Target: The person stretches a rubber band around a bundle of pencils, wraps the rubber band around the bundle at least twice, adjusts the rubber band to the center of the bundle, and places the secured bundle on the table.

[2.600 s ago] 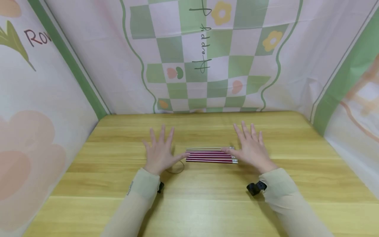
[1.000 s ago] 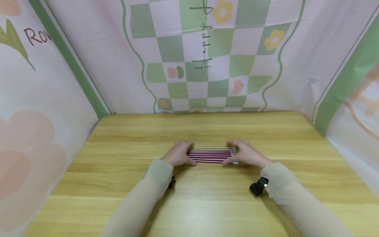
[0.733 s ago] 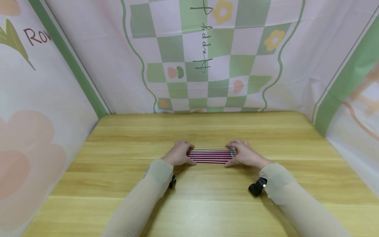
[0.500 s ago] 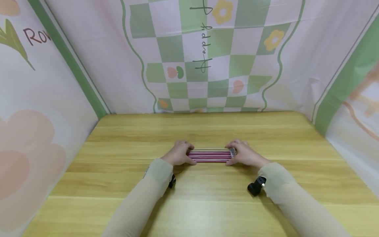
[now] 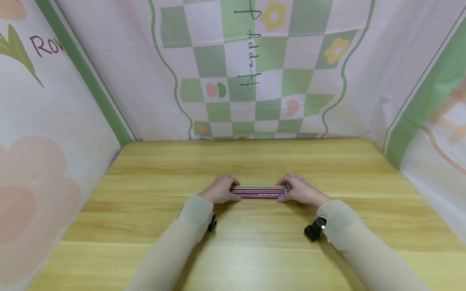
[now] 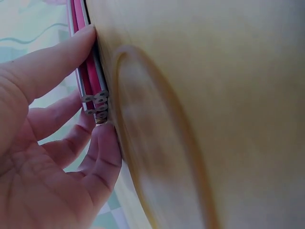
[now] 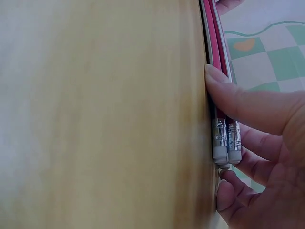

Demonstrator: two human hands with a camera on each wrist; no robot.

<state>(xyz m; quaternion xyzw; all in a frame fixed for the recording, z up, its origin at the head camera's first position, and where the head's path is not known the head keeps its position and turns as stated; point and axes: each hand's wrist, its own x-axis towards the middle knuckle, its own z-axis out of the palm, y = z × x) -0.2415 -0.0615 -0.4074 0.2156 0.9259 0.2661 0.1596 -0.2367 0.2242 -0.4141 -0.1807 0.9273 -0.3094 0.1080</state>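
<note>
A bundle of dark red and silver striped pencils (image 5: 259,192) lies crosswise close over the wooden table in the head view. My left hand (image 5: 221,189) grips its left end, thumb on the near side and fingers on the far side. In the left wrist view the flat, unsharpened pencil ends (image 6: 100,99) show between thumb and fingers. My right hand (image 5: 300,190) grips the other end the same way. White erasers (image 7: 220,152) in silver ferrules show there in the right wrist view. A tan rubber band (image 6: 178,112) lies on the table beside my left hand.
The wooden table (image 5: 247,242) reaches back to a printed cloth (image 5: 240,85) with green checks. Cloth walls (image 5: 47,121) stand at the left and right too. A small black camera (image 5: 314,230) sits on the right wrist.
Both hands, first spread open over the pencils, have come down to grip the two ends. The pencils, spread in a flat row before, are now squeezed into a narrower, stacked bundle.
</note>
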